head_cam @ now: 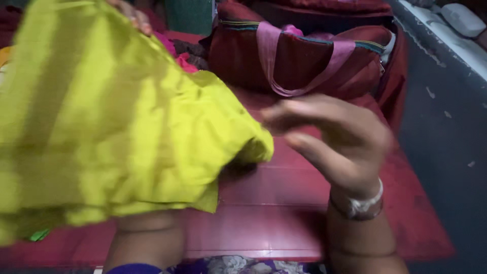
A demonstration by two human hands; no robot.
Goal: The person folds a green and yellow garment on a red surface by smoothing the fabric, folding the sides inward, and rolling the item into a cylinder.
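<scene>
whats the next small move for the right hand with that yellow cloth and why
Probably close the right hand on the near corner of the yellow-green cloth. That hand is open, just beside the corner and apparently not gripping it, while the left hand shows only fingertips at the top edge and most of the cloth hangs bunched over the red surface.

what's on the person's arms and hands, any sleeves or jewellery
The right hand is bare, with a whitish bangle and a darker band beside it at the wrist. No sleeve covers that forearm. The left hand shows only fingertips above the yellow-green cloth; its forearm below is bare, with a purple fabric edge near the elbow.
</scene>
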